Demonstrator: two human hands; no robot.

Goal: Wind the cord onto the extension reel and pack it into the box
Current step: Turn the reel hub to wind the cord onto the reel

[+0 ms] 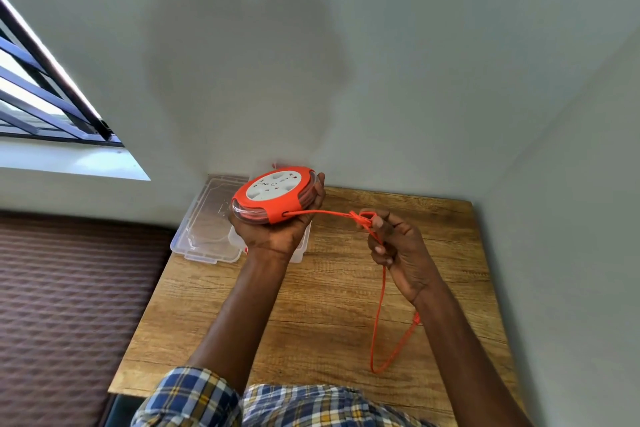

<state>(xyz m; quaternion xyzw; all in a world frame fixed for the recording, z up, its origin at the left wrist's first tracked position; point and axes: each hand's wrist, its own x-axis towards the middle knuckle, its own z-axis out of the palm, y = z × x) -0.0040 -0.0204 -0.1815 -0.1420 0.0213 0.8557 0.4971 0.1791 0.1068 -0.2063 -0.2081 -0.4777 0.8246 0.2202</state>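
Left hand (277, 229) grips reel (275, 194), box (207, 218) half-hidden

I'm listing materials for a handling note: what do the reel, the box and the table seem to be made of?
The reel: looks like moulded plastic, a smooth orange rim around a white socket face, with a clear side showing wound cord.
The box: likely clear plastic; the tabletop shows through it and its ribs catch light.
The table: wood or wood-look laminate, matte, with visible grain; which one cannot be told.
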